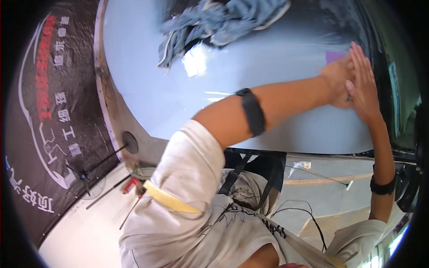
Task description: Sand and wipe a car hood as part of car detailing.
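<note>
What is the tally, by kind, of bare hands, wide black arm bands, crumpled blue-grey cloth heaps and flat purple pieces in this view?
Bare hands: 2 (left hand, right hand)
Wide black arm bands: 2 (left arm band, right arm band)
Crumpled blue-grey cloth heap: 1
Flat purple piece: 1
Total: 6

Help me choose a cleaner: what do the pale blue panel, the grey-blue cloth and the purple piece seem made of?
Pale blue panel: probably painted metal, glossy, given its bright reflections. Grey-blue cloth: soft, matte fabric, judging by its loose folds and pale edging. Purple piece: looks matte, perhaps plastic, rubber or foam; too little shows to tell.
</note>
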`<state>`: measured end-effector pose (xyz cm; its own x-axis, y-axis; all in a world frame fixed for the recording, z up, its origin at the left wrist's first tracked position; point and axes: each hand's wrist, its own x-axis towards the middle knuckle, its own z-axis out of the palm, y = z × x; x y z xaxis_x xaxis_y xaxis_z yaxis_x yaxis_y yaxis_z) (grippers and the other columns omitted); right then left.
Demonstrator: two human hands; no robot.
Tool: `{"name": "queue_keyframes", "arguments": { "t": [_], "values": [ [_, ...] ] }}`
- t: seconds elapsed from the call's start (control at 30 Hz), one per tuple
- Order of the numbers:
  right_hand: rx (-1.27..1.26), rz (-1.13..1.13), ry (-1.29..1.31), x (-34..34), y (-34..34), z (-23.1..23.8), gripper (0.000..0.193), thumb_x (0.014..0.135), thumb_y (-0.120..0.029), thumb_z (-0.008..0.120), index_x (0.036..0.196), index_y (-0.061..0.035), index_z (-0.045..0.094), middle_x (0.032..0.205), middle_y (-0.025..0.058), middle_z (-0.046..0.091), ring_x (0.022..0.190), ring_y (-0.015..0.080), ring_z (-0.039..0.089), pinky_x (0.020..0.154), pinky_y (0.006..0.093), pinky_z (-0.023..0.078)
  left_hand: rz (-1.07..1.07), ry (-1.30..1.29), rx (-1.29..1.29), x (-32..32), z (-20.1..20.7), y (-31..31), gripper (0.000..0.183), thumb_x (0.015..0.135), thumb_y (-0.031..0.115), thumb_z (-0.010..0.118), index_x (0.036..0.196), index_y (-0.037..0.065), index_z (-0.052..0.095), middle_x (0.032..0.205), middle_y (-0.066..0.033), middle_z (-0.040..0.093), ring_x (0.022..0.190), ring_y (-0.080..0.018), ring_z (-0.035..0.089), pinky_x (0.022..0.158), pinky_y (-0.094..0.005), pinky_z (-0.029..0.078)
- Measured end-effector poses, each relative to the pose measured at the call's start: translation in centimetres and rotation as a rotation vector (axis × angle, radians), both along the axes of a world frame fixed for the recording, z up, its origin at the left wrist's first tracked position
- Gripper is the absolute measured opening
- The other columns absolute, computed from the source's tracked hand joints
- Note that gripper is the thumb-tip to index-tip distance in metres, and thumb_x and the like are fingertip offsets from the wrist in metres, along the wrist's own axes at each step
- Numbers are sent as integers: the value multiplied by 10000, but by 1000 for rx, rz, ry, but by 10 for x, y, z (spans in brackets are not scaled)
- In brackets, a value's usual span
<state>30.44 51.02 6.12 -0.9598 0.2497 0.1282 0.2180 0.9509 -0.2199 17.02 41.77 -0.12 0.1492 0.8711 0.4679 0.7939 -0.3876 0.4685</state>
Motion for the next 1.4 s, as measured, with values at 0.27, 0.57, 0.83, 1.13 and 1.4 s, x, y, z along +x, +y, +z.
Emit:
{"name": "queue_keyframes", "arguments": {
  "t": [0.27, 0.57, 0.83, 1.13, 1.4],
  "values": [
    [-180, 172, 36, -117, -201, -38, 851, 969, -538, 602, 1563, 35, 395, 1647, 213, 369, 1551, 392, 297, 1272, 540, 202, 63, -299, -119, -107, -27, -237, 722, 814, 380, 698, 1440, 40, 580, 1553, -223, 485, 1510, -412, 350, 1278, -552, 221],
    [-365, 298, 157, -161, -253, -40, 935, 934, -612, 615, 1544, 57, 381, 1669, 193, 335, 1575, 342, 262, 1281, 520, 202, 118, -66, -414, -150, 21, -294, 738, 853, 374, 698, 1517, 98, 532, 1706, -240, 254, 1573, -465, 220, 1270, -608, 133],
    [-42, 19, -16, 2, -56, -10, 827, 990, -556, 538, 1601, -27, 360, 1689, 171, 322, 1578, 363, 267, 1288, 534, 180, -68, -17, 14, -12, 7, -69, 648, 842, 481, 678, 1310, 36, 630, 1390, -191, 593, 1393, -409, 462, 1242, -584, 248],
    [-187, 50, -37, -34, -140, -18, 864, 994, -579, 531, 1601, 4, 336, 1685, 217, 311, 1584, 401, 238, 1261, 574, 162, 54, -9, -54, -17, -25, -154, 669, 803, 438, 663, 1325, 20, 638, 1399, -152, 627, 1402, -357, 474, 1262, -556, 221],
    [-254, 338, -152, -98, -207, -25, 733, 905, -453, 683, 1530, -110, 514, 1606, 103, 490, 1492, 310, 444, 1222, 479, 285, -58, -137, -199, -141, 4, -289, 456, 757, 220, 744, 1163, 13, 711, 1226, -168, 691, 1335, -362, 578, 1156, -526, 447]
  ]
}}
